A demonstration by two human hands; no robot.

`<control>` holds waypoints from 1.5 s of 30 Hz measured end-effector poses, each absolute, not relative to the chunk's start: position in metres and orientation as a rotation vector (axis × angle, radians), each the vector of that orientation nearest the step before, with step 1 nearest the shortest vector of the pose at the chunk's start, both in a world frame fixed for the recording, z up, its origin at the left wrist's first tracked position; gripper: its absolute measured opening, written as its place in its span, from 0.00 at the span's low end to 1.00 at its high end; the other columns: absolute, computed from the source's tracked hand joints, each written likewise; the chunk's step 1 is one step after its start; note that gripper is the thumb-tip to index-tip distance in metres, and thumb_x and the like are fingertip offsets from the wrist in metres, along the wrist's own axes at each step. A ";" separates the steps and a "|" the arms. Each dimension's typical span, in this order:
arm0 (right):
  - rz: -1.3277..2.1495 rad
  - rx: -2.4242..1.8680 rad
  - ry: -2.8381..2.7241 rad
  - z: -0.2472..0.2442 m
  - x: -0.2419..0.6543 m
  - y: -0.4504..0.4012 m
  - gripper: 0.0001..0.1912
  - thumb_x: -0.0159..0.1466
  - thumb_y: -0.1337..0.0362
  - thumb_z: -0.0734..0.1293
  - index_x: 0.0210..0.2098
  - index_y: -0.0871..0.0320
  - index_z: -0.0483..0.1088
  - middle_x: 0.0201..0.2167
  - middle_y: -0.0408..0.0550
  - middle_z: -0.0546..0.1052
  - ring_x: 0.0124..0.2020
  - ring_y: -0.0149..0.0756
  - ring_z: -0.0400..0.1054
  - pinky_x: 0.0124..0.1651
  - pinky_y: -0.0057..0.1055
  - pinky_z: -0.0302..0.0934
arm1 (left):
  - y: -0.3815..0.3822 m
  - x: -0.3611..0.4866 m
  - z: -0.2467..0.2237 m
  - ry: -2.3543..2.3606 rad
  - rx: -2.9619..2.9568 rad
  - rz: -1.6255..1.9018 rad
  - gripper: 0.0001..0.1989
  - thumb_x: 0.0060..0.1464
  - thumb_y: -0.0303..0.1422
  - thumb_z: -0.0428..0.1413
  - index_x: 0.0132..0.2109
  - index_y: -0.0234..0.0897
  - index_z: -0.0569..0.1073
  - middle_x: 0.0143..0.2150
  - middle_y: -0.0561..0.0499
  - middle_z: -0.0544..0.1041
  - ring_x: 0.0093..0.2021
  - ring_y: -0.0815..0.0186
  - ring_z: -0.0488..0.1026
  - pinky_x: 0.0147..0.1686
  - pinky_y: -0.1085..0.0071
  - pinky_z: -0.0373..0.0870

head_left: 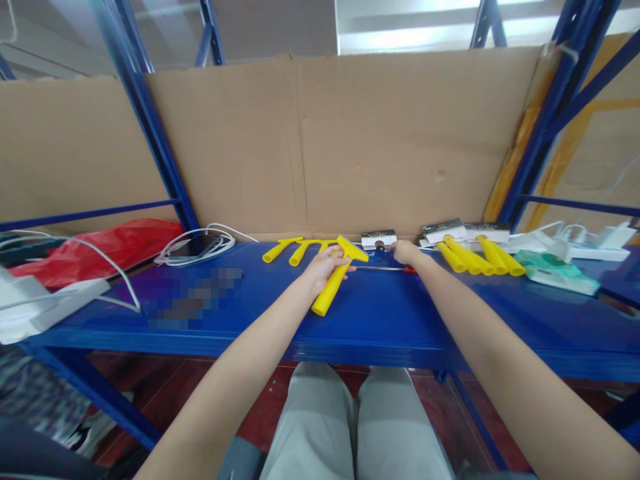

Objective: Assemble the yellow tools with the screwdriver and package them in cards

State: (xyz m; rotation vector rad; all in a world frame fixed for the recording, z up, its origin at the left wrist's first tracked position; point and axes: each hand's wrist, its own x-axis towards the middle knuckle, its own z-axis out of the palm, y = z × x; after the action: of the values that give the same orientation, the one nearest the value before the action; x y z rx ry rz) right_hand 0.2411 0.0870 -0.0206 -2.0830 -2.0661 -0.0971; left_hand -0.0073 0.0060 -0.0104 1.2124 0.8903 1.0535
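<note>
My left hand (325, 268) is closed around a yellow T-shaped scraper handle (330, 293), its wide head pointing away to the upper right. My right hand (406, 253) reaches to the back of the shelf, fingers bent together beside a black-and-white card or box (379, 239); what they pinch, if anything, is too small to make out. Small dark pieces (381, 247) lie by those fingertips. Below the right hand rests a screwdriver (383, 269) with a red handle, its shaft pointing left. More yellow handles (280, 250) lie behind my left hand.
On the right, several yellow handles (463, 257) lean with black-and-white cards (444, 231) near a green plastic packet (555, 272). White cables (220, 243), a red bag (110, 250) and a power strip (60, 307) occupy the left. Cardboard (360, 147) backs the blue shelf (390, 320).
</note>
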 end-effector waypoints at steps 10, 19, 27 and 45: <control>-0.097 -2.000 -2.155 -0.026 0.246 0.091 0.27 0.58 0.75 0.60 0.55 0.57 0.73 0.54 0.50 0.75 0.56 0.41 0.68 0.59 0.29 0.57 | 0.001 -0.005 -0.007 0.910 1.192 1.049 0.19 0.53 0.18 0.55 0.52 0.36 0.67 0.44 0.44 0.78 0.27 0.70 0.77 0.22 0.80 0.68; -0.082 -1.965 -2.203 -0.026 0.244 0.093 0.27 0.60 0.75 0.59 0.58 0.61 0.70 0.57 0.54 0.72 0.58 0.42 0.65 0.60 0.30 0.56 | 0.000 -0.005 -0.006 0.896 1.175 1.046 0.20 0.53 0.17 0.55 0.52 0.34 0.68 0.44 0.43 0.77 0.26 0.69 0.77 0.22 0.78 0.67; -0.134 -1.943 -2.192 -0.025 0.242 0.091 0.18 0.61 0.72 0.61 0.46 0.61 0.77 0.47 0.53 0.79 0.49 0.39 0.72 0.50 0.25 0.61 | -0.002 -0.004 -0.004 0.932 1.188 1.035 0.21 0.53 0.17 0.54 0.54 0.35 0.68 0.46 0.43 0.78 0.26 0.71 0.76 0.21 0.79 0.67; -0.090 -2.030 -2.193 -0.019 0.227 0.083 0.13 0.60 0.73 0.63 0.42 0.64 0.76 0.41 0.60 0.80 0.43 0.41 0.74 0.43 0.26 0.62 | -0.006 -0.003 -0.006 0.881 1.192 0.901 0.26 0.53 0.16 0.54 0.59 0.34 0.65 0.48 0.40 0.77 0.28 0.67 0.79 0.19 0.80 0.69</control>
State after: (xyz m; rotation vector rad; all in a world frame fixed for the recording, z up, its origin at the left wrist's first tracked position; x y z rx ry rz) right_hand 0.2266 0.0828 -0.0194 -2.0304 -2.1927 -0.0900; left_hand -0.0025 -0.0061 -0.0062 1.1924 0.8815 0.9009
